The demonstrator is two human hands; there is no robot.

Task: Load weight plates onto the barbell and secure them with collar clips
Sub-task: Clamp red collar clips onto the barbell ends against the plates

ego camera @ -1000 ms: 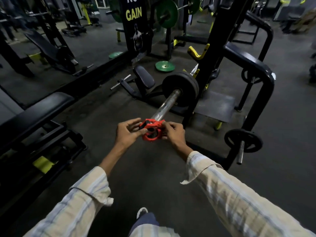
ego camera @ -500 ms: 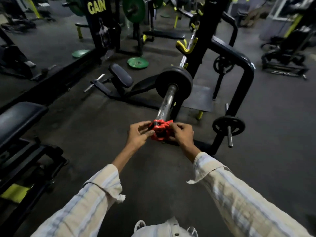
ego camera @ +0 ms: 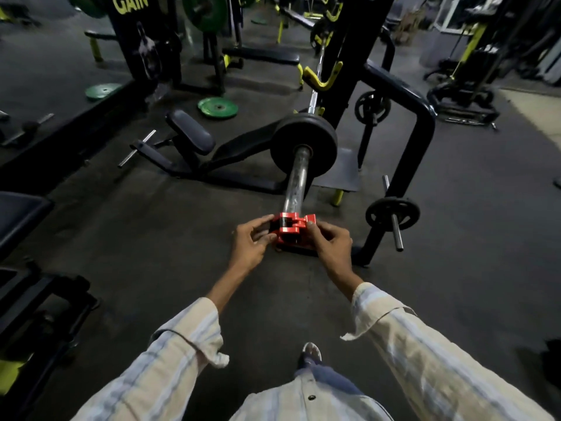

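A red collar clip [ego camera: 293,230] sits at the near end of the steel barbell sleeve [ego camera: 295,181], which points toward me. My left hand [ego camera: 252,243] pinches the clip's left side and my right hand [ego camera: 332,247] grips its right side. Farther up the sleeve a black weight plate [ego camera: 315,129] is loaded against the rack. The sleeve's tip is hidden behind the clip and my fingers.
A black rack frame [ego camera: 423,141] stands right of the bar, with small black plates [ego camera: 392,214] on a storage peg. Green plates [ego camera: 218,107] lie on the floor at the back left. A padded bench [ego camera: 189,132] lies left of the bar.
The view has shifted and the clip has moved onto the end of the sleeve. Both hands keep hold of the clip.
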